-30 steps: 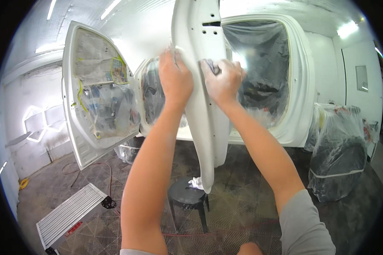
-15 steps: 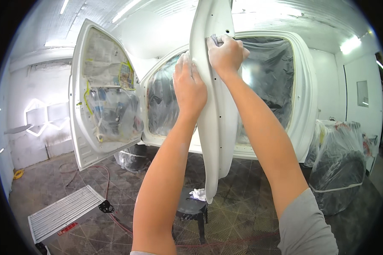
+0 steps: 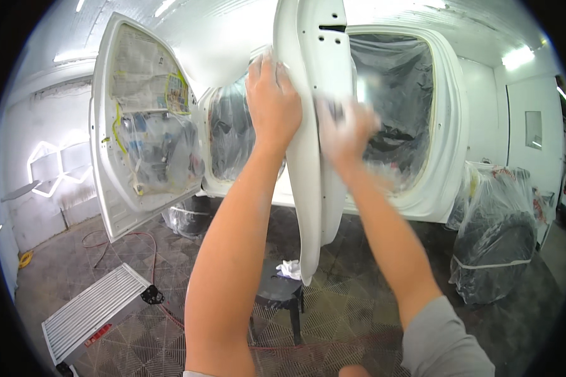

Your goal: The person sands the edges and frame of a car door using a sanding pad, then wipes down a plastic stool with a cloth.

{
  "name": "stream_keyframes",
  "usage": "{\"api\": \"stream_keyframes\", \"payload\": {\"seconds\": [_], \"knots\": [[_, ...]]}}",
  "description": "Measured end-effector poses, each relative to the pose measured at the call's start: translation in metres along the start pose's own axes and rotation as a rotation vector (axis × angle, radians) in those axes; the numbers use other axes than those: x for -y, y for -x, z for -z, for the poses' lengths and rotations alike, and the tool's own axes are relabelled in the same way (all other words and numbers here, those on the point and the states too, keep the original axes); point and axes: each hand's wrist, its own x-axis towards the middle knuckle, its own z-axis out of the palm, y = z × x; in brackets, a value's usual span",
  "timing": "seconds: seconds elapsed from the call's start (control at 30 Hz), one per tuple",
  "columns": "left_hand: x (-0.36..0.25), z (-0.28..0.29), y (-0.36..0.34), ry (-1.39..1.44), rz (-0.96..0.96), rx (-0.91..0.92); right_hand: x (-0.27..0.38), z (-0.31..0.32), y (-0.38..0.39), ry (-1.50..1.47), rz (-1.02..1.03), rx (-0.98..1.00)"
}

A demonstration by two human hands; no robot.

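A white car door stands upright in front of me, seen edge-on, with small holes and a dark slot along its edge. My left hand lies against the door's left face, fingers stretched upward and dusted white. On the edge side, my right hand is smeared by motion, its fingers closed round a small grey piece that looks like sandpaper. White dust coats that hand too. Its exact contact with the door is blurred.
Behind stands a white car body with openings masked in plastic, and another open door at left. A black stool bears a crumpled white cloth. A metal step platform, a red hose and a plastic-wrapped wheel stand around.
My right hand has moved down the door's edge, uncovering the slot and holes above it. The left hand stays flat on the door. The view has tipped slightly downward.
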Motion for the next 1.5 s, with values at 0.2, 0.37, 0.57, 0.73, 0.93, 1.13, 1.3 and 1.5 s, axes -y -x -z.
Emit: {"api": "stream_keyframes", "payload": {"seconds": [0.2,0.37,0.57,0.73,0.93,1.13,1.3,1.5], "knots": [[-0.014,-0.01,0.002,0.047,-0.003,-0.025,-0.016,0.021,0.008,-0.005,0.014,0.043],[-0.004,-0.009,0.002,0.06,-0.021,-0.045,-0.005,-0.001,-0.042,0.005,0.017,0.073],[-0.01,-0.013,0.002,0.002,-0.007,-0.012,-0.027,0.064,0.115,-0.063,-0.001,0.023],[-0.005,-0.003,0.003,-0.011,-0.049,-0.049,-0.001,0.025,0.004,-0.042,0.028,0.086],[-0.001,-0.007,-0.005,-0.077,-0.136,-0.029,-0.017,0.056,0.092,-0.13,-0.022,0.05],[-0.013,0.006,-0.001,-0.077,-0.116,-0.054,-0.006,0.01,-0.022,-0.026,0.087,0.093],[-0.009,0.002,-0.002,-0.043,-0.115,-0.043,-0.018,0.036,0.055,-0.14,0.058,0.054],[-0.005,-0.01,0.002,-0.049,-0.057,-0.046,-0.011,-0.031,-0.084,0.057,0.119,0.048]]}}
